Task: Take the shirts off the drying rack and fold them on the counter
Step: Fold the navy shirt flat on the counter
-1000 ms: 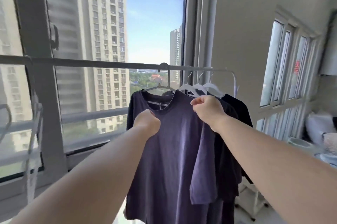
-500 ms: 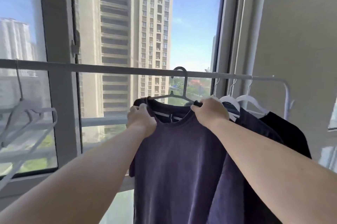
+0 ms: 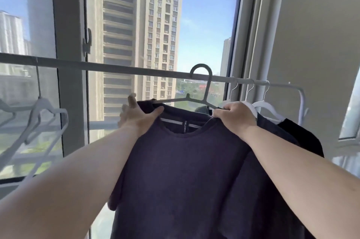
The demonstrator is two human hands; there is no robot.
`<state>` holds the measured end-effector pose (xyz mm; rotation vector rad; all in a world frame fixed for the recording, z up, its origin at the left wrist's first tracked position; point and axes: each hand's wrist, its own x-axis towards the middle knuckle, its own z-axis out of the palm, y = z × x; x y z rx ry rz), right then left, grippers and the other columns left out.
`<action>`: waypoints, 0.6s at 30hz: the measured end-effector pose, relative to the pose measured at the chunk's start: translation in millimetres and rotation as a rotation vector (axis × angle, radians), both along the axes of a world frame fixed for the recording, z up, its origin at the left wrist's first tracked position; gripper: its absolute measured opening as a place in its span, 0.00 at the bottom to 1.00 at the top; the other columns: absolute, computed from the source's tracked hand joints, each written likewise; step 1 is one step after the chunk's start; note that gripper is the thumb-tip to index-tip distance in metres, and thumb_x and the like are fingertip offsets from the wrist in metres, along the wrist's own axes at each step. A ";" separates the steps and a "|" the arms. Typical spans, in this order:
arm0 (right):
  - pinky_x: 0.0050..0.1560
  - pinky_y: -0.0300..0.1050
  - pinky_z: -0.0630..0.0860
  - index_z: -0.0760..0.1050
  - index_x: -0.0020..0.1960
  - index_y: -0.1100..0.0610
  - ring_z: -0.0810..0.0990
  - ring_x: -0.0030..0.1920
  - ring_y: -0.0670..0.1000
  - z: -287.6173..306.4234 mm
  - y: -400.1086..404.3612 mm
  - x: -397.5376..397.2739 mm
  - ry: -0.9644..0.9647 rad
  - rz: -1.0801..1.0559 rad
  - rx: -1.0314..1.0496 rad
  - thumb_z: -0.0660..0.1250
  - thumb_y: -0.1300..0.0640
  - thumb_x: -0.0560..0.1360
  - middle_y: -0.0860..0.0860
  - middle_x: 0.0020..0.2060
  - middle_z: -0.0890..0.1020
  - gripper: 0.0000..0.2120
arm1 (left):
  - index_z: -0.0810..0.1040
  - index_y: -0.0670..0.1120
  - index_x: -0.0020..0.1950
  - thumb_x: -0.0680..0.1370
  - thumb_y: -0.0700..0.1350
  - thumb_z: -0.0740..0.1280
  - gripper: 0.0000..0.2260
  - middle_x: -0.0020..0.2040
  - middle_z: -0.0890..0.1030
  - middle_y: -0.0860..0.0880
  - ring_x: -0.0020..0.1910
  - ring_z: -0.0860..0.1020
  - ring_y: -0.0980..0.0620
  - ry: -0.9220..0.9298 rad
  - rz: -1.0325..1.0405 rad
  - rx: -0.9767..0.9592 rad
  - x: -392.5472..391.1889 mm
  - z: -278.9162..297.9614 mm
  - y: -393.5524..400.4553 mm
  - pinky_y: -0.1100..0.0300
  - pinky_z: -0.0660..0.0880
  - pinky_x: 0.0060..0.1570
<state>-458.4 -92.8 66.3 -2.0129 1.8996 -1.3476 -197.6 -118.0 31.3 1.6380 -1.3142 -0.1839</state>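
Observation:
A dark purple T-shirt (image 3: 181,170) hangs on a grey hanger (image 3: 204,90) hooked over the drying rack's rail (image 3: 120,68). My left hand (image 3: 139,116) grips the shirt's left shoulder, thumb over the fabric and fingers behind it. My right hand (image 3: 236,117) grips the right shoulder next to the hanger's arm. Behind it to the right, a darker shirt (image 3: 276,137) and a black shirt (image 3: 303,137) hang on white hangers (image 3: 266,106).
Several bare white hangers (image 3: 37,120) dangle from the rail at the far left. A big window (image 3: 136,34) with a grey frame stands right behind the rack. A beige wall (image 3: 315,34) closes the right side, with a second window's edge (image 3: 350,122).
The view has moved in closer to the rack. My left hand has shifted its hold on the shoulder, fingers now spread behind the fabric. The right hand keeps its grip.

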 end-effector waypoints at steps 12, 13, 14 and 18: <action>0.39 0.38 0.70 0.76 0.41 0.58 0.76 0.37 0.48 -110.9 86.6 -8.0 -0.158 0.375 0.434 0.69 0.49 0.75 0.50 0.34 0.79 0.12 | 0.72 0.41 0.57 0.73 0.55 0.68 0.21 0.53 0.77 0.45 0.49 0.76 0.44 0.013 0.110 0.307 -40.8 -101.2 136.8 0.55 0.71 0.45; 0.39 0.38 0.70 0.75 0.40 0.58 0.75 0.36 0.48 -119.7 91.6 -10.1 -0.193 0.384 0.447 0.69 0.49 0.74 0.49 0.33 0.78 0.13 | 0.70 0.41 0.59 0.73 0.53 0.68 0.21 0.55 0.76 0.44 0.50 0.75 0.44 0.003 0.107 0.337 -42.2 -103.9 147.0 0.55 0.70 0.46; 0.39 0.39 0.69 0.74 0.39 0.58 0.73 0.35 0.48 -135.7 105.1 -11.0 -0.239 0.396 0.466 0.70 0.49 0.74 0.49 0.31 0.76 0.13 | 0.69 0.42 0.59 0.73 0.52 0.67 0.20 0.57 0.74 0.43 0.51 0.74 0.44 -0.015 0.098 0.374 -42.8 -114.5 165.5 0.55 0.70 0.47; 0.38 0.38 0.67 0.77 0.43 0.59 0.70 0.33 0.46 -153.0 130.0 -10.6 -0.372 0.454 0.536 0.75 0.49 0.70 0.48 0.29 0.73 0.13 | 0.69 0.43 0.60 0.75 0.46 0.61 0.15 0.60 0.71 0.42 0.56 0.73 0.41 -0.274 0.011 0.451 -38.0 -129.1 201.7 0.51 0.72 0.55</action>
